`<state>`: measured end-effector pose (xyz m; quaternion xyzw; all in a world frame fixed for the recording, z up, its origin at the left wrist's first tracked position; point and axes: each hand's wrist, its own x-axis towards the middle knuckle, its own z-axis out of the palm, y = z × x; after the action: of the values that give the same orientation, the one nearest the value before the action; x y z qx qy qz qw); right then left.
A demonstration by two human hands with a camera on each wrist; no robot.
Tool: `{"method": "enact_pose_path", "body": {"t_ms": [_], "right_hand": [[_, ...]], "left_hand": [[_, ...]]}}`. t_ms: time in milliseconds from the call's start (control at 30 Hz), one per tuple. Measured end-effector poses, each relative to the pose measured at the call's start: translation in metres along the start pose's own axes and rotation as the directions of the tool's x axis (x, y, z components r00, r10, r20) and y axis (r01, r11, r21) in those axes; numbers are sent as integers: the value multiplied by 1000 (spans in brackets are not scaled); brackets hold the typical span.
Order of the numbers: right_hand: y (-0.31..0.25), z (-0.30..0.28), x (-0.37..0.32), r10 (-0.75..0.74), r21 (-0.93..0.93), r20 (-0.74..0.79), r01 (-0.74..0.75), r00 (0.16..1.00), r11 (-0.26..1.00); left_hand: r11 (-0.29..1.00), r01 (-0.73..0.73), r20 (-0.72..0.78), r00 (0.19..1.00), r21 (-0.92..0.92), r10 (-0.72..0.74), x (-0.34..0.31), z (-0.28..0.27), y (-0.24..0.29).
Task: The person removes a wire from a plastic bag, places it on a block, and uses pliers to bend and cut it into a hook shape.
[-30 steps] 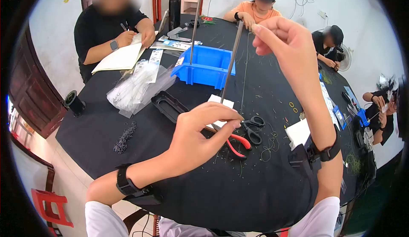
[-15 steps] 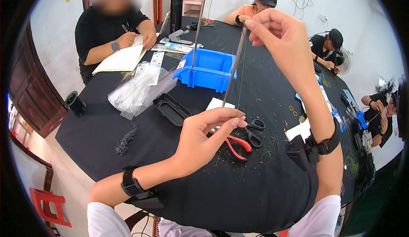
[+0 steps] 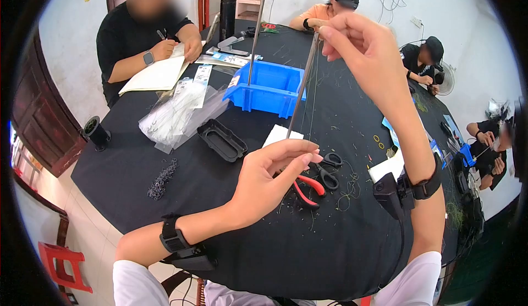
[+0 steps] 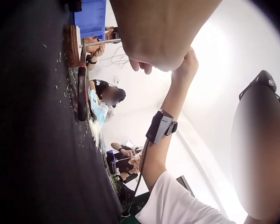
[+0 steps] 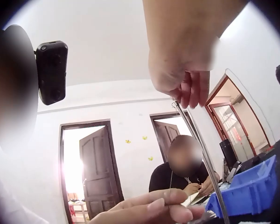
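Observation:
My right hand [image 3: 360,45] pinches a thin line [image 3: 313,97] at the top of an upright metal rod [image 3: 303,86]. The line runs down beside the rod to my left hand [image 3: 267,182], whose thumb and forefinger pinch its lower part. In the right wrist view, a small loop shows at the tip of the rod [image 5: 203,154], just under my right hand [image 5: 184,70], and the fingers of my left hand [image 5: 149,207] are lower down. Red-handled pliers [image 3: 311,185] and black scissors [image 3: 330,177] lie beyond my left fingertips. A wooden block [image 4: 73,46] stands at the rod's foot.
A blue bin [image 3: 267,89] stands behind the rods, with a second rod [image 3: 257,36] in front of it. Left of these are a black tray [image 3: 223,141], plastic bags [image 3: 170,119], a hook pile [image 3: 163,179] and a spool [image 3: 96,133]. Several people sit around the table.
My right hand has moved left and slightly down, from beside the rod to its tip. My left hand has shifted slightly right and down. A second strand now shows beside the rod.

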<state>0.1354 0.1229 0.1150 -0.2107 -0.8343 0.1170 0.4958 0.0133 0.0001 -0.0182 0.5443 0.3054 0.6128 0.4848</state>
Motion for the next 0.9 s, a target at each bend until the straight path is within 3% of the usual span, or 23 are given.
{"method": "enact_pose_path", "body": {"t_ms": [100,200,267,333,400,500,600,633,733,767,800,867,900], "right_hand": [[-1,1,-16,175,53,77,-179,982,982],[-5,5,-49,321,122,246,-358,914,926],[-3,11,-70,308,161,285,-362,908,918],[-6,15,-84,414,286,265,-481,871,829],[-5,15,-92,443,288,276,-513,853,809],[11,25,-103,417,379,264,-491,870,784],[16,30,-110,423,329,281,-500,862,801],[19,31,-112,416,319,329,-514,848,796],[22,39,-115,512,354,390,-638,765,684],[24,41,-116,500,361,384,-625,776,693],[25,42,-116,533,354,393,-658,749,664],[28,43,-115,590,346,406,-714,699,608],[31,46,-116,597,370,412,-725,688,581]], "left_hand": [[999,-38,2,999,20,38,1,0,-8],[968,-72,22,997,240,69,1,-1,-9],[896,-122,33,992,427,119,0,3,0],[746,-249,84,964,617,253,2,4,2],[481,-421,203,875,770,440,4,4,-3],[209,-456,308,811,865,497,1,10,0],[78,-495,380,750,865,542,1,10,14],[90,-563,408,690,822,598,8,7,22],[-24,-556,405,574,831,711,40,-14,53],[92,-498,289,633,862,718,50,-17,64],[57,-456,291,654,888,698,61,-22,77],[322,-494,204,747,808,633,88,-34,81],[369,-527,245,769,765,590,98,-35,84]]}}
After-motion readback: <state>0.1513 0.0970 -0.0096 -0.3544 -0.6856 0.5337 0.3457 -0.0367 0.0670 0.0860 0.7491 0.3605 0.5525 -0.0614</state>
